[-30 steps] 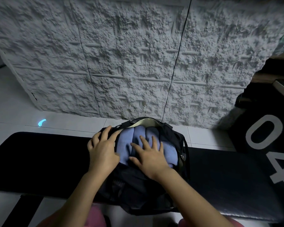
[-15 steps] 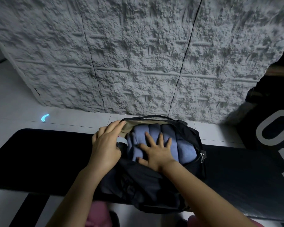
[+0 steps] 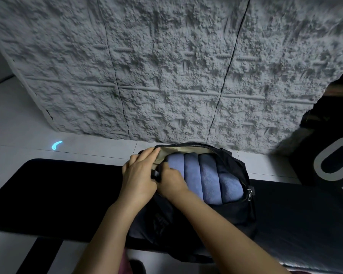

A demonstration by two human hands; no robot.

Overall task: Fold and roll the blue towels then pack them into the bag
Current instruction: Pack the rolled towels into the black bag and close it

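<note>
A black bag [image 3: 234,212] lies open on a black mat [image 3: 53,196], its beige lining showing at the far rim. Several rolled blue towels [image 3: 208,178] sit side by side inside it. My left hand [image 3: 139,175] grips the bag's left rim, fingers over the lining edge. My right hand [image 3: 171,179] is curled close against the left hand at the left end of the opening, beside the leftmost towel; what its fingers pinch is hidden. A zipper pull [image 3: 250,194] hangs at the bag's right side.
A rough grey textured wall panel [image 3: 166,72] stands right behind the bag. White floor tiles [image 3: 24,119] lie to the left, with a small blue light spot [image 3: 56,145]. A black object with large white digits [image 3: 333,165] stands at the right.
My right hand left the top of the towels and slid left to the bag's left rim, its fingers curling shut. My left hand stayed on that rim. The view shifted left.
</note>
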